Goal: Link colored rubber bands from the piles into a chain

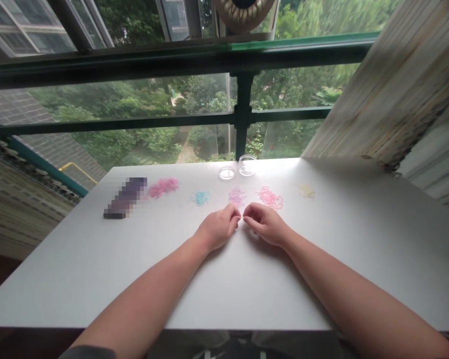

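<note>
My left hand (220, 224) and my right hand (266, 222) meet over the middle of the white table (224, 289). Thumb and fingers of each are pinched together, the fingertips nearly touching. Something tiny and pale seems to be between them, too small to make out. Just beyond the hands lie a loose pile of lilac bands (237, 195) and a pile of pinkish-red bands (271, 198), thin loops that look like small elastic bands. To the left are a teal pile (201, 198) and a larger pink pile (164, 187). A small yellow pile (307, 191) lies at the right.
A clear round dish (248, 172) and a shallow clear round piece (226, 173), perhaps its lid, stand near the far edge. A dark, pixelated oblong object (126, 198) lies at the left. Beyond the table are a green railing (243, 119) and a curtain (374, 89).
</note>
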`<action>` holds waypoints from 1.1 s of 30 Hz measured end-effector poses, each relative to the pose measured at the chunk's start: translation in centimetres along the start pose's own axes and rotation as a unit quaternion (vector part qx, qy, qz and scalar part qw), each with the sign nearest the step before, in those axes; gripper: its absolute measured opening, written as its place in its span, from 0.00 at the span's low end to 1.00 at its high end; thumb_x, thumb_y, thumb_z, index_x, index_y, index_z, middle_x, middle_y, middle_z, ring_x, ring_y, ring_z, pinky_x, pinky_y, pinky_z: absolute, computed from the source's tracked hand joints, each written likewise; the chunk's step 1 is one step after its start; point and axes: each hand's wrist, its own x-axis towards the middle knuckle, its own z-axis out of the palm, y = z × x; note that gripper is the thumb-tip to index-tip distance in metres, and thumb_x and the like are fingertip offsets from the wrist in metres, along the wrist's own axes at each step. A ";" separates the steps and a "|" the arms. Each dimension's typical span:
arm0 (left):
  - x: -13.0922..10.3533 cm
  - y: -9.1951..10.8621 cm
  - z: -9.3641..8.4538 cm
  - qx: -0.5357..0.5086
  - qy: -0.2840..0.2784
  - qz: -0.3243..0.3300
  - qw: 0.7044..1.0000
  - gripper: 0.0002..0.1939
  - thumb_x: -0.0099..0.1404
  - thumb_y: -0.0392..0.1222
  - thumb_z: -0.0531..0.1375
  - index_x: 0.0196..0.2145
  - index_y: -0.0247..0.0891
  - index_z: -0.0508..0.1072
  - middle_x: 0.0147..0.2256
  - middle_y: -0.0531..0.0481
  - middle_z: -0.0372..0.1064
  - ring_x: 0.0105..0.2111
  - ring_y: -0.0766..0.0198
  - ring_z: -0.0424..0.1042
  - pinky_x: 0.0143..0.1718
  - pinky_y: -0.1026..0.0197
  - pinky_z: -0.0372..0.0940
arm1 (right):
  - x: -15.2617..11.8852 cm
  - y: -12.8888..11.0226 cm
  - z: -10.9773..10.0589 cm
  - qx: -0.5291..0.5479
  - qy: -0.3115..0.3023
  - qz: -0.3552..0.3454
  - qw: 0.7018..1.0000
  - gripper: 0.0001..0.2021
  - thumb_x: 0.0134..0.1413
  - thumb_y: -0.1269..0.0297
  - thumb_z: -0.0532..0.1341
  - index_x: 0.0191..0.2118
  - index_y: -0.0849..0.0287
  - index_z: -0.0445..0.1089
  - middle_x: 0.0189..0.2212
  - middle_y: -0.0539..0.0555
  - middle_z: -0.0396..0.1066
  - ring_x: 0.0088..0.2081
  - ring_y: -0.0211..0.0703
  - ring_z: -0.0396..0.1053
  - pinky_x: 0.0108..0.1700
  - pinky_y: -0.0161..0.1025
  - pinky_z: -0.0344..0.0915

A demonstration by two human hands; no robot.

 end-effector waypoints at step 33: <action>-0.4 0.0 -0.7 -0.079 0.044 0.006 0.996 0.06 0.60 0.41 0.53 0.30 0.39 0.68 0.26 0.53 0.67 0.25 0.67 0.63 0.30 0.65 0.60 | 0.0 0.2 0.1 0.007 0.009 -0.011 1.000 0.02 0.49 0.67 0.56 0.30 0.58 0.64 0.20 0.46 0.63 0.21 0.34 0.60 0.25 0.32 0.57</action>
